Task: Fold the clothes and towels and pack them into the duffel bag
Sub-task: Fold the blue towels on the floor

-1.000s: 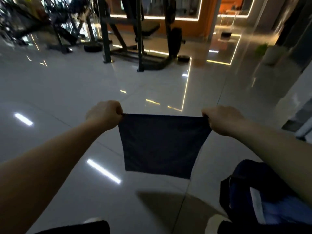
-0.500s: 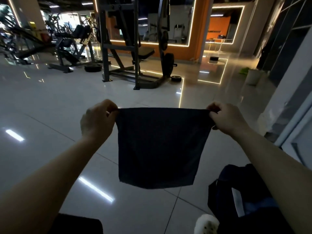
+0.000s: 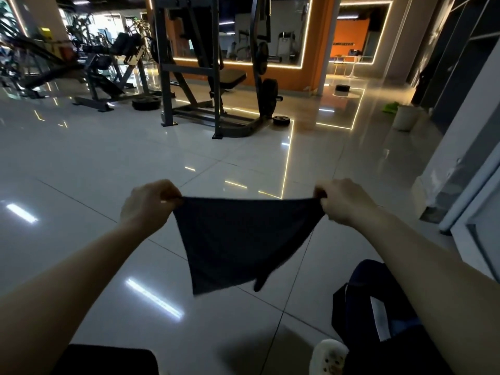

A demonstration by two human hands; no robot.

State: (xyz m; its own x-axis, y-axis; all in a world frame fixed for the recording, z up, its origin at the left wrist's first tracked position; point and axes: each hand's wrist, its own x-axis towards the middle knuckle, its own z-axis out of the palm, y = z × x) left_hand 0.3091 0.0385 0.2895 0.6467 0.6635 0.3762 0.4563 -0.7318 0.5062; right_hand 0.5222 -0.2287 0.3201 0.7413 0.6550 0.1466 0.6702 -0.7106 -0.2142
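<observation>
Left hand (image 3: 147, 203) and right hand (image 3: 343, 200) each keep a pinching grip on the cloth's (image 3: 238, 239) top corners; its lower edge hangs above bare floor (image 3: 108, 163), left of the bag (image 3: 378, 293).

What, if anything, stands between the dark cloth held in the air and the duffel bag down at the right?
Nothing visible does. The left hand and right hand pinch the dark cloth by its top corners above bare floor tiles. The duffel bag sits low right, under the right forearm, partly hidden.
</observation>
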